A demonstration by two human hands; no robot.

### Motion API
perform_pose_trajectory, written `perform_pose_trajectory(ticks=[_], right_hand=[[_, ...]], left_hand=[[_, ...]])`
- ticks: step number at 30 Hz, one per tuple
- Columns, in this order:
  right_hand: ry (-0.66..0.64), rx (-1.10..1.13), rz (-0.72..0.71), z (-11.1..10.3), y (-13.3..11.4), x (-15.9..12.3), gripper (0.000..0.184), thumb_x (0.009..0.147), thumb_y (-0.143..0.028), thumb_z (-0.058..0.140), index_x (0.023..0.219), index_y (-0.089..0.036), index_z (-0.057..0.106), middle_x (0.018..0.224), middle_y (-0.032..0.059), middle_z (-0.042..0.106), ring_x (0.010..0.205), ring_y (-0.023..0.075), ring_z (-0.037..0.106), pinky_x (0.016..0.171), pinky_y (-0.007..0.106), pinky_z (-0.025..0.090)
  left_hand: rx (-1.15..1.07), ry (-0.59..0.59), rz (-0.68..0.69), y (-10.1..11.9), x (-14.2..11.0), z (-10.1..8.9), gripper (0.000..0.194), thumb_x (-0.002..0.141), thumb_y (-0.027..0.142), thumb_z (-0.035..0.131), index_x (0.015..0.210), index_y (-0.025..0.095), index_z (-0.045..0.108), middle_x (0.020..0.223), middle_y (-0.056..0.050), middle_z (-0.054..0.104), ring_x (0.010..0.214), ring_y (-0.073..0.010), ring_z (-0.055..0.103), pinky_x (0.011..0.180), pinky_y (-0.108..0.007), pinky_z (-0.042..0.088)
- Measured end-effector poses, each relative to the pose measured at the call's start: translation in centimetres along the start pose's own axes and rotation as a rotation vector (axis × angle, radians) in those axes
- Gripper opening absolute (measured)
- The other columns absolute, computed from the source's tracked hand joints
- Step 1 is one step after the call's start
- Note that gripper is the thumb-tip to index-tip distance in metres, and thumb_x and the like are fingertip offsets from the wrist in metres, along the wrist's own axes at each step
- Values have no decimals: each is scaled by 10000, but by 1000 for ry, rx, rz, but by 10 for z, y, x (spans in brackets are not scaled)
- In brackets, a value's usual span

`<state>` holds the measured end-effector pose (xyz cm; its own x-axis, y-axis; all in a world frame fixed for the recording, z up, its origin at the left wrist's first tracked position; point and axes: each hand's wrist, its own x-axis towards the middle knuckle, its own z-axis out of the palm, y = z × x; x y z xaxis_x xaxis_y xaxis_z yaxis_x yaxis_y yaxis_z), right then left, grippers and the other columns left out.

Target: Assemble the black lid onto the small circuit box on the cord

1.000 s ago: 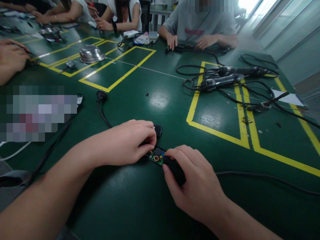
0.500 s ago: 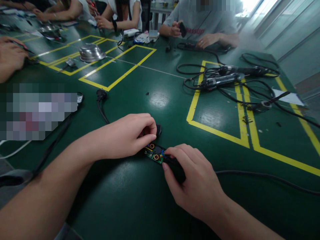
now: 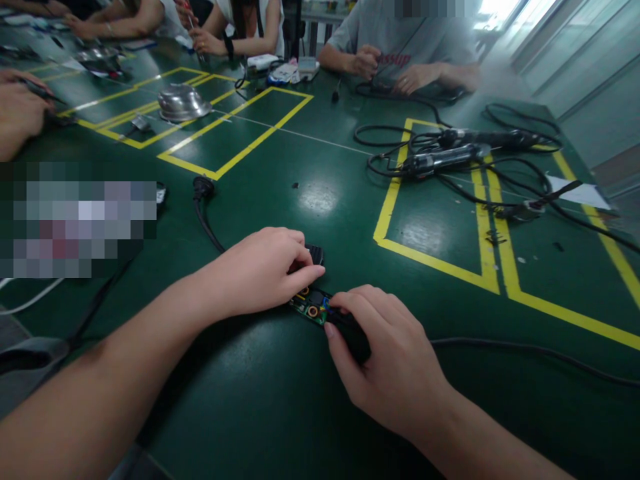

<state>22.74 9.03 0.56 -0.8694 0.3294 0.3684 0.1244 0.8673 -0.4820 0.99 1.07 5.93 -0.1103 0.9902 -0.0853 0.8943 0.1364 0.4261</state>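
A small green circuit board (image 3: 311, 312) with copper coils and blue and yellow wires lies low over the table. My right hand (image 3: 385, 353) is closed around a black casing (image 3: 354, 337) at the board's right end, with thumb and forefinger by the wires. Over the board's left end, my left hand (image 3: 270, 270) is curled with thumb and forefinger close together; what they pinch, if anything, is hidden. Just beyond those fingertips shows a black ribbed piece (image 3: 316, 254), partly covered by the hand.
A black plug (image 3: 203, 189) on a cord lies beyond my left forearm. Electric screwdrivers (image 3: 445, 160) with tangled cables lie at the right. A steel bowl (image 3: 183, 103) stands farther left. Co-workers' hands (image 3: 413, 79) are at the far side; a black cable (image 3: 500, 345) runs right.
My left hand has shifted slightly right, its thumb reaching farther over the board, and more of the black ribbed piece shows. My right hand stays in place.
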Motion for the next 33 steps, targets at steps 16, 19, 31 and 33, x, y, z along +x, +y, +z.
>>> perform_pose_trajectory(ticks=[16,19,31,33], right_hand=[[11,-15,-4,-1,0,1,154,1031,-218,552,1161,-209,635,943,67,733,807,229,675,707,385,500],[12,-9,-2,-2,0,1,159,1031,-216,551,1162,-203,642,939,67,733,811,232,678,720,388,509],[23,-7,-7,0,2,1,137,1032,-213,566,1149,-209,635,921,54,724,793,221,686,709,371,509],[25,-9,-2,1,2,1,131,1030,-215,569,1143,-214,635,918,55,725,795,223,690,712,373,511]], left_hand=[[-236,122,-213,10,2,0,207,936,309,739,784,216,844,826,-26,819,732,-188,710,710,-321,503],[-318,125,-287,6,3,-4,204,916,368,755,824,216,856,806,-24,822,722,-197,711,672,-318,495],[-528,216,-375,-12,4,-10,268,879,451,754,865,211,874,827,-27,826,810,-222,707,726,-321,484],[-581,229,-378,-16,5,-9,273,866,464,760,877,218,878,856,-31,842,842,-232,720,757,-334,498]])
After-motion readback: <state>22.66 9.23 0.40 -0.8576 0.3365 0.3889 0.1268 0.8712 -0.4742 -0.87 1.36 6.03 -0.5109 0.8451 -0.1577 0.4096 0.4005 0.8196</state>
